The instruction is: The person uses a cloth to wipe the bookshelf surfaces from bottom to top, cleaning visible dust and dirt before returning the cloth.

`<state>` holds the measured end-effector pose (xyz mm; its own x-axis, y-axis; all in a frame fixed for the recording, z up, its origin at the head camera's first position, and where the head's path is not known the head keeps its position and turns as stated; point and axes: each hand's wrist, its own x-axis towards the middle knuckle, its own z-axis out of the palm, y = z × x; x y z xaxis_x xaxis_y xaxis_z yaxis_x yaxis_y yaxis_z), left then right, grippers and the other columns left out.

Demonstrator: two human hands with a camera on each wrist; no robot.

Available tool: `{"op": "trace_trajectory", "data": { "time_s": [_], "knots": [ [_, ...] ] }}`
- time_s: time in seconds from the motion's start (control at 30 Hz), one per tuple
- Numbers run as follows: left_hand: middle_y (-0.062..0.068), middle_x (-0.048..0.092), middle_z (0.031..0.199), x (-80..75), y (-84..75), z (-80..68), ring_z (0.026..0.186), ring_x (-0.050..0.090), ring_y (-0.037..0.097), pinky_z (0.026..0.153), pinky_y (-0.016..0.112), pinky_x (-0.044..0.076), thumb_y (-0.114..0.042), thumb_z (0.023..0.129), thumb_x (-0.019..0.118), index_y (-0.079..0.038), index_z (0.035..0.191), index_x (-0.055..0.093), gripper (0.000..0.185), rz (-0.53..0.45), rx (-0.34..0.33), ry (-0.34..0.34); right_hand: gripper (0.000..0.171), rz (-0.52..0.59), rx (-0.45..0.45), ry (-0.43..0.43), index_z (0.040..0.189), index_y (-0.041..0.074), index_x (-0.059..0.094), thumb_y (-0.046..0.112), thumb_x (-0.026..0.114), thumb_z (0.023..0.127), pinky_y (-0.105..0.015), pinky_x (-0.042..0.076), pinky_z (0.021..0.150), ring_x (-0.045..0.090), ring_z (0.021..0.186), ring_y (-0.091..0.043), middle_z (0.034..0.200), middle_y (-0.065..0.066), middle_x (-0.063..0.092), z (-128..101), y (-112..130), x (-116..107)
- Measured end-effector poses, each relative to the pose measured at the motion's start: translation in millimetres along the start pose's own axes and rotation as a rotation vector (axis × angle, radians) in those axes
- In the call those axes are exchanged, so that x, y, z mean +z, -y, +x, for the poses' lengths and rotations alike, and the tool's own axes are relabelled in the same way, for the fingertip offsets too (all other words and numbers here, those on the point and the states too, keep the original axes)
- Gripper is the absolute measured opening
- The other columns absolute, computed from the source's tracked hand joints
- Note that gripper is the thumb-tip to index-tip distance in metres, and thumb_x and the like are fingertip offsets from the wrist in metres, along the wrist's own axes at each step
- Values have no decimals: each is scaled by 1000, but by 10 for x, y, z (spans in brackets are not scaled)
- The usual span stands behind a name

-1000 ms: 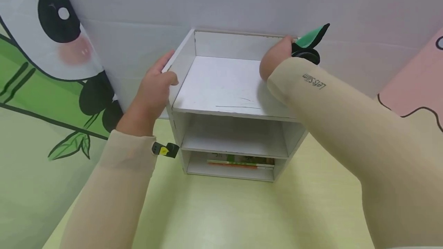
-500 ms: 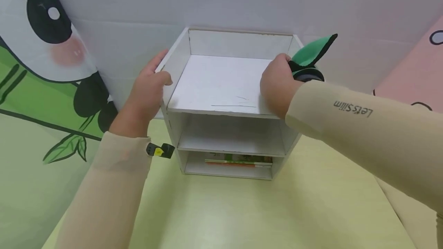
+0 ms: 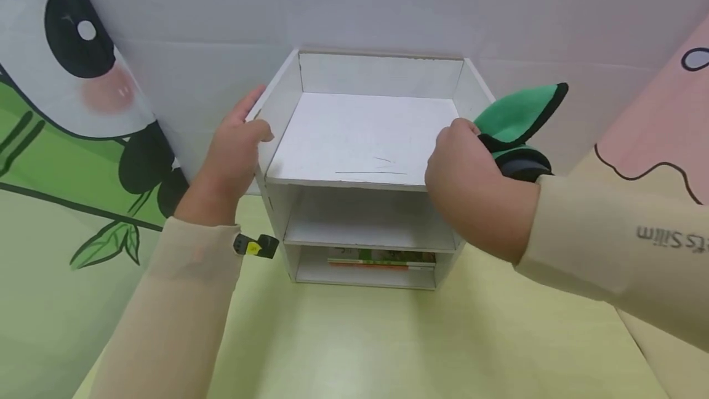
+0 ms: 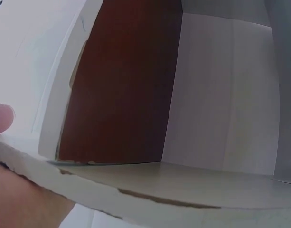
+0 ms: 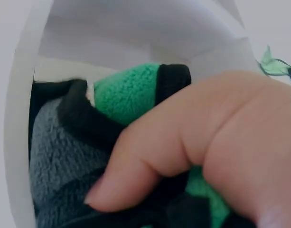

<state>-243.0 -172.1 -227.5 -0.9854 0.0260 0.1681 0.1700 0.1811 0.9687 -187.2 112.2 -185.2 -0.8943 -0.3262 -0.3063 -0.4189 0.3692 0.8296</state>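
Wiping looks under way: left hand (image 3: 235, 146) grips the left wall of the shelf (image 3: 365, 140) on the tabletop (image 3: 388, 337), right hand (image 3: 471, 183) clutches a cloth (image 3: 517, 119) at its right wall. Next stroke probably needs firm bracing.

Your right hand (image 5: 216, 142) fills the lower right of the wrist view, fingers curled tight round a fleecy cloth (image 5: 126, 92) of green, black and grey pile. The green patch with its black edge pokes up above your knuckles, and the grey part bunches at the lower left. A white shelf wall (image 5: 22, 118) runs just beside the cloth on the left, blurred.
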Motion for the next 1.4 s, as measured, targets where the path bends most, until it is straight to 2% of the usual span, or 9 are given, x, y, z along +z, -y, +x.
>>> {"op": "trace_trajectory", "data": {
  "time_s": [0.3, 0.5, 0.63, 0.8, 1.03, 1.17, 1.27, 1.33, 1.4],
  "knots": [
    [-11, 21, 168, 71, 7, 23, 155, 17, 23, 119, 67, 8, -13, 98, 38, -32, 165, 24, 71, -8, 11, 16, 37, -51, 34, -157, 87, 7, 66, 31, 89, 71, -42, 44, 74, 46, 79, -31, 73, -6, 50, -270, 133, 247],
    [-10, 23, 168, 54, 20, 5, 154, 18, 26, 117, 70, 9, -12, 96, 37, -32, 165, 26, 72, 5, 10, 16, 41, -124, 78, -287, 84, 4, 58, 26, 88, 68, -37, 42, 69, 43, 73, -27, 69, -7, 43, -339, 173, 366],
    [-10, 21, 168, 49, 28, 18, 154, 18, 26, 117, 69, 10, -13, 97, 37, -32, 165, 25, 71, 4, 10, 16, 41, -106, 98, -380, 76, 5, 50, 20, 86, 66, -33, 38, 65, 41, 68, -23, 66, -7, 39, -328, 113, 417],
    [-12, 19, 169, 44, 26, 34, 155, 17, 25, 118, 68, 10, -15, 99, 37, -34, 165, 24, 70, 21, 10, -1, 38, -83, 41, -461, 74, 7, 53, 19, 88, 67, -32, 37, 64, 42, 66, -22, 62, -5, 40, -269, 3, 441],
    [-13, 21, 168, 41, 40, 36, 154, 18, 26, 117, 70, 11, -18, 100, 39, -36, 164, 25, 68, 41, 6, -13, 41, -66, -45, -468, 81, 7, 60, 23, 94, 65, -34, 40, 63, 44, 65, -23, 62, -5, 43, -264, -86, 416],
    [-9, 22, 168, 36, 36, 58, 154, 19, 26, 118, 67, 10, -14, 97, 39, -34, 164, 27, 71, -1, 6, -6, 35, 155, -66, -441, 85, 12, 62, 15, 92, 67, -38, 43, 68, 48, 70, -24, 67, 0, 51, -216, -308, 314],
    [-6, 23, 168, 42, 31, 71, 154, 19, 26, 119, 66, 10, -11, 96, 38, -31, 165, 27, 73, -29, 13, 5, 32, 446, -50, -391, 97, 15, 68, 11, 89, 74, -44, 49, 73, 55, 79, -27, 80, -1, 63, -148, -552, 153],
    [-6, 22, 168, 46, 33, 74, 153, 19, 26, 118, 66, 10, -11, 96, 39, -31, 165, 26, 73, -32, 11, 8, 30, 591, -15, -359, 111, 15, 68, 11, 82, 84, -49, 52, 76, 58, 86, -30, 93, -6, 68, -67, -700, 11],
    [-5, 23, 168, 45, 30, 71, 153, 20, 26, 118, 66, 12, -11, 95, 39, -30, 165, 26, 74, -23, 11, 8, 27, 720, 32, -357, 118, 16, 66, 9, 71, 92, -52, 52, 81, 58, 92, -31, 103, -8, 68, 40, -809, -142]
  ]
}}
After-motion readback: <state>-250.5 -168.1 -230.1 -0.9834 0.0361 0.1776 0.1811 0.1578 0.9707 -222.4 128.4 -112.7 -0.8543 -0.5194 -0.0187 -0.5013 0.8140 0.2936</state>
